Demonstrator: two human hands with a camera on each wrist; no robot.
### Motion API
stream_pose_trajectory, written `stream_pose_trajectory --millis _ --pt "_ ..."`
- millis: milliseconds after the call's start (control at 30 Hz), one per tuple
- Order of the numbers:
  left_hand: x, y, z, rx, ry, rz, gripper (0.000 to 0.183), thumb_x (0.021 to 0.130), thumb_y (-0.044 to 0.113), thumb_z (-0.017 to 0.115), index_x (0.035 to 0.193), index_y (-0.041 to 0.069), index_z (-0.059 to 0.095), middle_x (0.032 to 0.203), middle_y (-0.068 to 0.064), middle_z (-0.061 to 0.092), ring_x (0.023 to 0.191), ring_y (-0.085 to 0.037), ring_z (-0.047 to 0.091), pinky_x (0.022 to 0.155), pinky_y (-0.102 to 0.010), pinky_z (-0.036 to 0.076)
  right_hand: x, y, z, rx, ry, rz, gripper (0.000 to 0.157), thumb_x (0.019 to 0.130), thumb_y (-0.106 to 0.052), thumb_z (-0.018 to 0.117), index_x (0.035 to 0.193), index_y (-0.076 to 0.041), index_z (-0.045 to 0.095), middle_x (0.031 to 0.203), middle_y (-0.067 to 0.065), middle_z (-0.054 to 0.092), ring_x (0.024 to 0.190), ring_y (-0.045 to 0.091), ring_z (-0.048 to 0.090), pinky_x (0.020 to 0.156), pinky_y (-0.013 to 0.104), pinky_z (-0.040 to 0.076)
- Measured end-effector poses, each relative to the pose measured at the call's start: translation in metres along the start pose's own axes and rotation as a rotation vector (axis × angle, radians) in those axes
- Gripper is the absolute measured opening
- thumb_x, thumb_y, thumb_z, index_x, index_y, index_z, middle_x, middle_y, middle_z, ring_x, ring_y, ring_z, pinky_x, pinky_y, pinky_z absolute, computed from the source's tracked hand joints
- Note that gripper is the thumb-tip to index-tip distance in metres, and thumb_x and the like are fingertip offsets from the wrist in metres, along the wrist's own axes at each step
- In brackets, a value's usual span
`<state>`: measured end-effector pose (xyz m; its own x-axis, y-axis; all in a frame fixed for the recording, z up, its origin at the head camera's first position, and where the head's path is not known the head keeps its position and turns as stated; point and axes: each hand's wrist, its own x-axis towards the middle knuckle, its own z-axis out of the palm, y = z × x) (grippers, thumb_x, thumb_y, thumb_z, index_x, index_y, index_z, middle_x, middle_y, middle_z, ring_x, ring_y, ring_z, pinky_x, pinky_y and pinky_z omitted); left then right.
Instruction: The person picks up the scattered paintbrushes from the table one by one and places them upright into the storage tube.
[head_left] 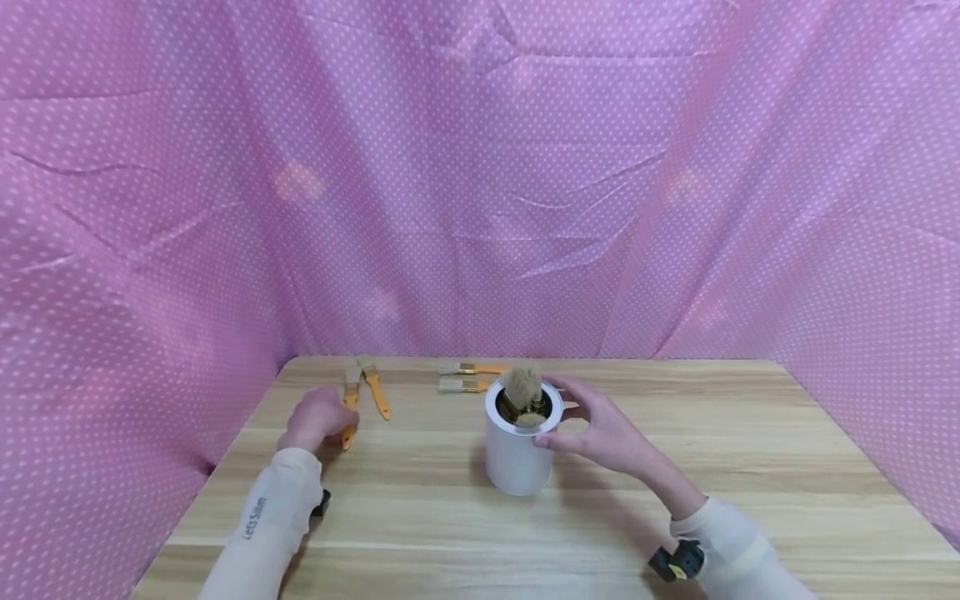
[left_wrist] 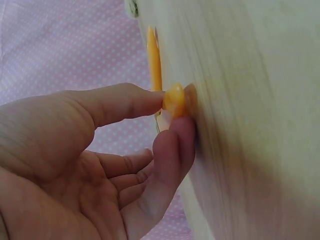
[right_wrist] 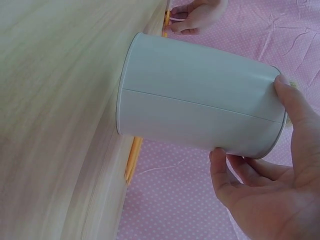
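My left hand (head_left: 315, 419) is at the left of the table, with thumb and fingertips pinching the orange handle of a flat paintbrush (head_left: 352, 390). Close up in the left wrist view, the handle's end (left_wrist: 174, 100) shows between thumb and fingers, right at the tabletop. A white can (head_left: 517, 463) stands upright near the table's middle with brushes (head_left: 522, 387) in it, bristles up. My right hand (head_left: 603, 427) grips the can by its upper part, thumb at the near rim and fingers around the right and far side.
Beside the pinched brush lies another orange-handled paintbrush (head_left: 377, 393). Behind the can, two more brushes (head_left: 462, 386) lie sideways, their handles partly hidden by it. Pink dotted cloth (head_left: 480, 208) hangs around the wooden table (head_left: 405, 517) at the back and sides.
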<state>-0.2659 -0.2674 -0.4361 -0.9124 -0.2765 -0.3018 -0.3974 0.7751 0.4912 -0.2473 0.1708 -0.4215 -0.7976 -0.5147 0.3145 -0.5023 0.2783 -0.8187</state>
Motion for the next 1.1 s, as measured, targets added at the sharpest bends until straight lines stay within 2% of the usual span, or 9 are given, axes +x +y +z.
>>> stream_pose_trajectory --millis 100,267,400,533,700,800,900,1000,1100 --pt "-0.002 0.001 -0.002 -0.013 -0.012 -0.009 0.019 0.089 0.020 0.067 0.088 0.003 0.058 0.075 -0.012 0.061 0.065 -0.026 0.058 0.057 -0.035 0.043 0.000 0.000 0.000 -0.003 0.003 0.005 0.085 0.079 -0.029 0.091 0.150 -0.012 0.048 0.144 0.005 0.053 0.113 0.030 0.062 0.098 0.040 0.053" --pt "-0.006 0.001 -0.007 0.013 -0.023 0.020 0.024 0.091 0.025 0.068 0.081 0.004 0.061 0.072 -0.011 0.063 0.064 -0.025 0.058 0.056 -0.035 0.043 0.001 0.000 0.002 -0.019 0.012 0.017 0.085 0.079 -0.020 0.091 0.150 -0.010 0.046 0.145 0.008 0.053 0.112 0.029 0.063 0.097 0.038 0.053" --pt "-0.005 0.005 -0.013 0.026 -0.017 0.071 0.029 0.093 0.025 0.069 0.072 0.006 0.062 0.065 -0.007 0.062 0.058 -0.020 0.058 0.053 -0.031 0.044 0.000 -0.006 0.003 -0.026 0.016 0.030 0.085 0.079 -0.013 0.090 0.151 -0.004 0.045 0.146 0.013 0.052 0.110 0.029 0.063 0.097 0.046 0.052" --pt "-0.005 0.009 -0.019 -0.043 -0.015 0.150 0.028 0.093 0.019 0.069 0.069 0.006 0.062 0.061 -0.005 0.059 0.053 -0.017 0.055 0.050 -0.028 0.044 -0.002 -0.024 0.002 -0.008 0.016 0.030 0.083 0.079 -0.010 0.089 0.149 0.000 0.045 0.145 0.016 0.052 0.109 0.028 0.064 0.098 0.051 0.051" --pt "-0.016 0.019 -0.024 -0.156 -0.030 0.258 0.016 0.095 0.013 0.070 0.090 -0.002 0.068 0.078 -0.008 0.064 0.066 -0.019 0.057 0.060 -0.033 0.051 -0.004 -0.036 0.001 0.001 0.017 0.019 0.081 0.080 -0.012 0.089 0.148 0.001 0.047 0.143 0.017 0.053 0.109 0.029 0.064 0.097 0.051 0.051" --pt "-0.023 0.030 -0.026 -0.232 -0.056 0.334 0.018 0.097 0.010 0.069 0.104 -0.006 0.065 0.091 -0.016 0.067 0.074 -0.022 0.062 0.067 -0.038 0.057 -0.004 -0.035 0.001 0.009 0.016 0.026 0.082 0.080 -0.013 0.089 0.148 0.000 0.046 0.144 0.016 0.053 0.109 0.031 0.063 0.098 0.051 0.051" --pt "-0.030 0.043 -0.028 -0.330 -0.108 0.397 0.022 0.097 0.006 0.068 0.111 -0.009 0.059 0.099 -0.021 0.065 0.079 -0.027 0.066 0.069 -0.041 0.060 -0.004 -0.033 0.001 0.024 0.015 0.035 0.082 0.080 -0.013 0.089 0.148 0.000 0.046 0.144 0.016 0.052 0.110 0.035 0.062 0.099 0.052 0.050" --pt "-0.040 0.055 -0.029 -0.409 -0.167 0.439 0.027 0.097 0.006 0.069 0.116 -0.008 0.055 0.104 -0.021 0.059 0.087 -0.032 0.066 0.072 -0.042 0.061 -0.003 -0.034 0.001 0.029 0.013 0.038 0.082 0.080 -0.013 0.089 0.148 0.000 0.046 0.144 0.015 0.052 0.110 0.036 0.062 0.099 0.053 0.050" --pt "-0.053 0.068 -0.028 -0.477 -0.218 0.510 0.028 0.097 0.004 0.068 0.117 -0.008 0.053 0.107 -0.021 0.054 0.089 -0.032 0.064 0.075 -0.042 0.061 -0.003 -0.036 0.001 0.021 0.013 0.036 0.082 0.079 -0.012 0.089 0.148 0.000 0.046 0.144 0.016 0.053 0.109 0.034 0.063 0.098 0.052 0.050"
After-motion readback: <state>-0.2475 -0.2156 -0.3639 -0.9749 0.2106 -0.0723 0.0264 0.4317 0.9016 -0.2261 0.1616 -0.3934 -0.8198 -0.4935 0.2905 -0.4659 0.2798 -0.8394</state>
